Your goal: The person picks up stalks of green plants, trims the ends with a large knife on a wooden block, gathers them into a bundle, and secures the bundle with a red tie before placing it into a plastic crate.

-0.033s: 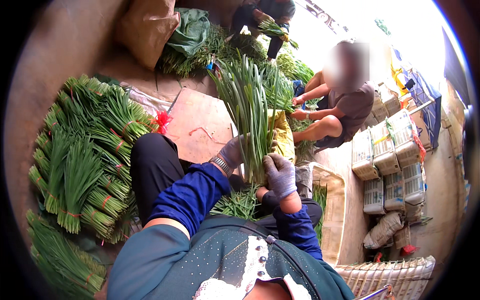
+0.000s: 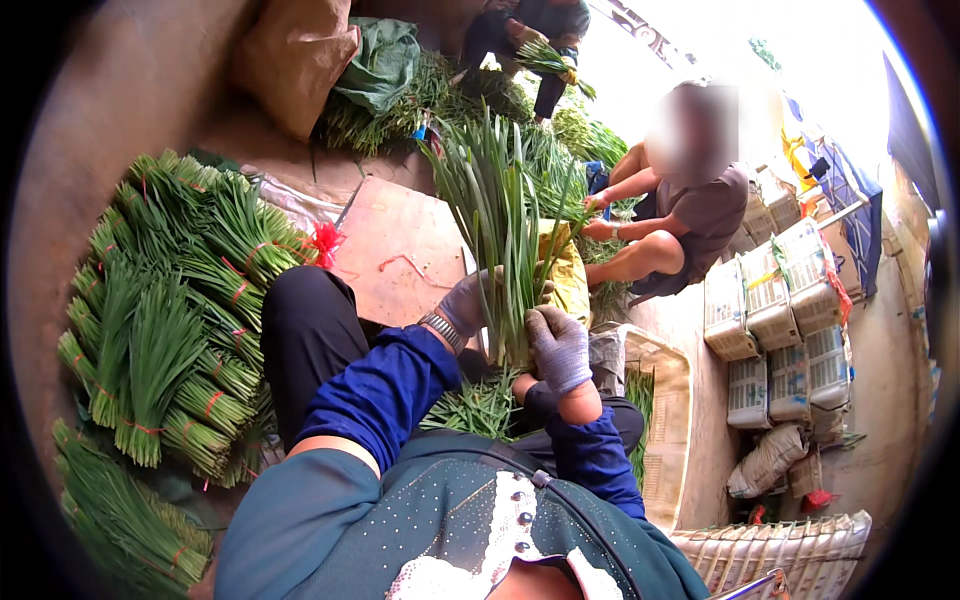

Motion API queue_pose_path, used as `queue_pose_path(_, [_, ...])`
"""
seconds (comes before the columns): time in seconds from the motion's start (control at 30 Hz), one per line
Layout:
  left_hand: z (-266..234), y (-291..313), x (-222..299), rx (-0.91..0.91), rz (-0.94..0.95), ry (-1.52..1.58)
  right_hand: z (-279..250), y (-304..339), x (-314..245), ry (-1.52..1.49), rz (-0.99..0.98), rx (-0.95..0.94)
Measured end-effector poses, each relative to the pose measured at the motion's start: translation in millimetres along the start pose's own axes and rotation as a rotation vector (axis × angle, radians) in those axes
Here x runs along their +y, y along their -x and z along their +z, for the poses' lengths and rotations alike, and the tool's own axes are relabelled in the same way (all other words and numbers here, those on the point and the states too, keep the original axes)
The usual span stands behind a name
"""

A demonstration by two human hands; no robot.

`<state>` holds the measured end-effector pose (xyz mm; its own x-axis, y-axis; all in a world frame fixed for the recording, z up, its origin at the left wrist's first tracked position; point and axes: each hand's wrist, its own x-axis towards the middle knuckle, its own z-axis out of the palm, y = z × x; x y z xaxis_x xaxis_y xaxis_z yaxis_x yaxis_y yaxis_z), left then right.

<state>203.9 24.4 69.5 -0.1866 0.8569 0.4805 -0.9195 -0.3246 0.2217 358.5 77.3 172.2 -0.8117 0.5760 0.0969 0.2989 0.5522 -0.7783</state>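
Upright over my lap stands a loose bunch of Chinese chives (image 2: 508, 230), leaf tips pointing away from me. My left hand (image 2: 468, 303), in a grey glove and with a metal watch at the wrist, is closed round its middle from the left side. At the lower right of the bunch, my gloved right hand (image 2: 560, 345) has its fingers pinched on a chive blade that leans out to the right. Its fingertips are partly hidden. Below, loose chives (image 2: 475, 405) lie between my legs.
Tied chive bundles (image 2: 150, 340) are piled at my left. A wooden board (image 2: 395, 235) with a red tie lies ahead, a plastic crate (image 2: 672, 430) at my right. One co-worker (image 2: 700, 215) sits at the far right, another (image 2: 545, 30) at the back. Wrapped white baskets (image 2: 790, 290) are stacked rightward.
One chive blade by my right hand now slants out to the right, away from the bunch. My hands have hardly moved.
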Motion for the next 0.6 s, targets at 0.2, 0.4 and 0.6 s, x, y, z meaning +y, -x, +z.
queue_pose_path(0.2, [11,0,0,-0.040,0.172,0.147,1,3,4,-0.218,-0.048,0.047])
queue_pose_path(0.4, [10,1,18,-0.098,0.171,0.090,-9,21,-34,0.051,-0.587,0.142])
queue_pose_path(0.6, [13,5,18,0.216,0.136,-0.076,10,0,-31,0.595,-0.665,0.068])
